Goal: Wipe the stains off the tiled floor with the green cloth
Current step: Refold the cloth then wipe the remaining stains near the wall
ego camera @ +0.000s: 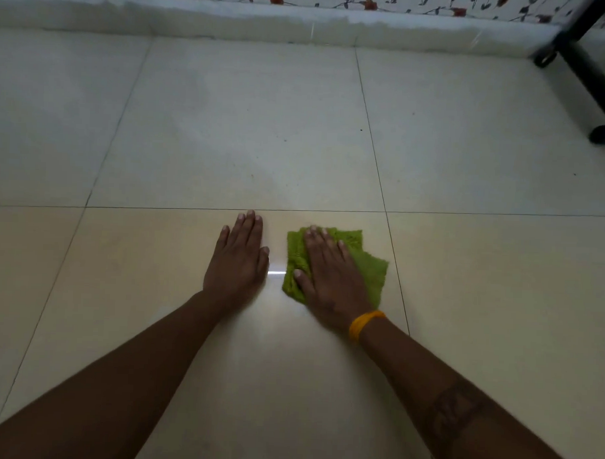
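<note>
The right hand (330, 275) presses flat, fingers spread, on the green cloth (368, 262) on the tiled floor (229, 123), the left hand (238, 258) braced flat just beside it, so firm, overlapping strokes should lift stains best.

Both forearms are bare, with no sleeves in view. The right hand (330, 275) has an orange band (362, 324) around its wrist, made of thin thread-like rings that lie close together. On the right forearm there is a dark tattoo (454, 411), too blurred to read. The left hand (238, 258) wears nothing, and no ring shows on any finger.
</note>
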